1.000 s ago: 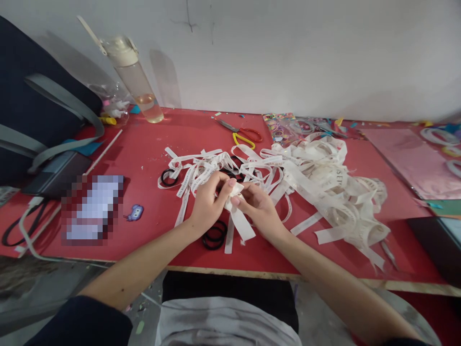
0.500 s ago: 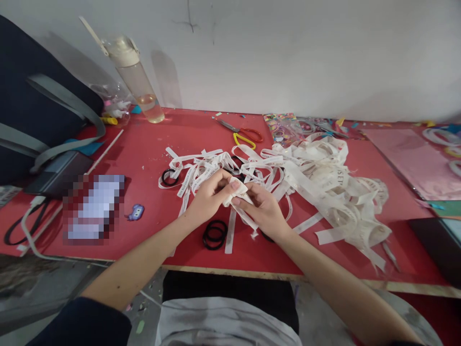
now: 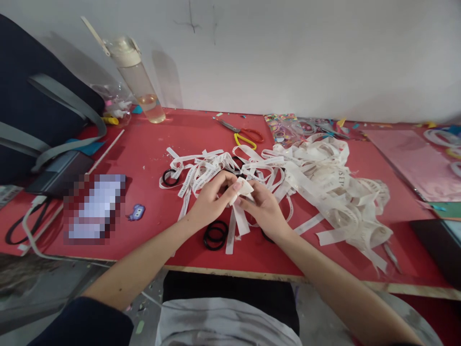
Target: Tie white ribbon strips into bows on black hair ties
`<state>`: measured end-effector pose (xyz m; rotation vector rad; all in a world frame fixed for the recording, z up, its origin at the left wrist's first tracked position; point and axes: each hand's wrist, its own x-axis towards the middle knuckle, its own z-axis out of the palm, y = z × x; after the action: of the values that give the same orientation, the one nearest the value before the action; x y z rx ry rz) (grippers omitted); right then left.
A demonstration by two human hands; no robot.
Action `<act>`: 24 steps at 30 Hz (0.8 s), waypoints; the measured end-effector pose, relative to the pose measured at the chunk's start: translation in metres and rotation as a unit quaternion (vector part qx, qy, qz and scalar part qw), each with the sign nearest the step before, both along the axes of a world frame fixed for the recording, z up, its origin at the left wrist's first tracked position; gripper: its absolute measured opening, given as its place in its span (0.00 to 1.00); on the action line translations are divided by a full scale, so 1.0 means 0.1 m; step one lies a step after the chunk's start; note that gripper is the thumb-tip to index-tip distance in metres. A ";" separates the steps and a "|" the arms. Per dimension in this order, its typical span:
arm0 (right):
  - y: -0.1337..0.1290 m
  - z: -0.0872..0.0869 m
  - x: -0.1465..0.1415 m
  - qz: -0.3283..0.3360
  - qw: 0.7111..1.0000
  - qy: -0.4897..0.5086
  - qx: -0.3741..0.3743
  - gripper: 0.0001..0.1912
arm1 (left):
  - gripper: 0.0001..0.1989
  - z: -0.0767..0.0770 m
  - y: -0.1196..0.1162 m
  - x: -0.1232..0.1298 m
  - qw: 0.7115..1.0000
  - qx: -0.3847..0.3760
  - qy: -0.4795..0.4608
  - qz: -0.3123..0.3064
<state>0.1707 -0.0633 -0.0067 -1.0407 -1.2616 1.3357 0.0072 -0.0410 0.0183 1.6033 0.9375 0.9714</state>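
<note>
Phone [image 3: 97, 206] lies flat, left of your hands. Your left hand [image 3: 216, 196] pinches the white ribbon [image 3: 242, 188], and your right hand [image 3: 263, 207] grips it too, over the red table [image 3: 151, 240]. Black rings [image 3: 215, 235] lie just below. More ribbons [image 3: 331, 182] sit in a big messy heap on the right.

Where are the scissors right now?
In the head view, the scissors lie on the far side of the red tabletop, just left of the colorful plastic packet and beyond the white ribbons.
</note>
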 end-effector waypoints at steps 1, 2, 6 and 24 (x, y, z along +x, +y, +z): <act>0.00 -0.01 0.01 -0.009 1.000 0.011 -0.001 0.12 | 0.11 0.00 0.01 -0.02 1.000 0.001 -0.004 -0.022; 0.01 -0.02 0.01 -0.018 1.000 0.020 -0.002 0.13 | 0.11 0.00 0.02 -0.03 0.999 0.003 -0.009 -0.042; 0.01 -0.03 0.03 -0.040 0.999 0.029 -0.010 0.13 | 0.14 -0.02 0.07 -0.05 0.997 0.005 -0.031 -0.072; 0.01 0.04 0.01 0.002 0.995 0.081 -0.063 0.12 | 0.18 0.04 0.13 -0.08 0.987 -0.096 -0.046 -0.119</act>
<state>0.1714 -0.0627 -0.0026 -0.9944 -1.0702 1.4876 -0.0011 -0.0276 0.0218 1.4560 0.7336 0.7581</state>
